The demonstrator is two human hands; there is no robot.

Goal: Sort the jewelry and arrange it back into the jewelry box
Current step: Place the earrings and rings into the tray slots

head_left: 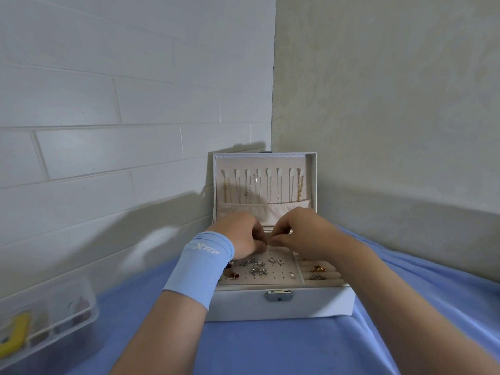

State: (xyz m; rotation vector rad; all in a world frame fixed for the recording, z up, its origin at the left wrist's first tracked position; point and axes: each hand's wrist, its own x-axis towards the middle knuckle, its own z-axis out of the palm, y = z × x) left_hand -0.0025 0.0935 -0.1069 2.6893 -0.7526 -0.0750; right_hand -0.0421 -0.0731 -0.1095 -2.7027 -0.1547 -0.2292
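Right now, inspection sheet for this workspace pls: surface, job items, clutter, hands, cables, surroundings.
Surface: blue cloth, covers the work area.
Job's things: open white jewelry box, lid upright; chain necklaces hang in lid; silver and red earrings on perforated pad; rings at right.
Clutter: clear plastic compartment box at left, yellow item inside.
Hands: left hand and right hand above box, curled fingertips meeting; anything pinched too small to tell; light-blue wristband on left wrist.
Cables: nothing seen.
Surroundings: white tiled wall left, beige wall right.
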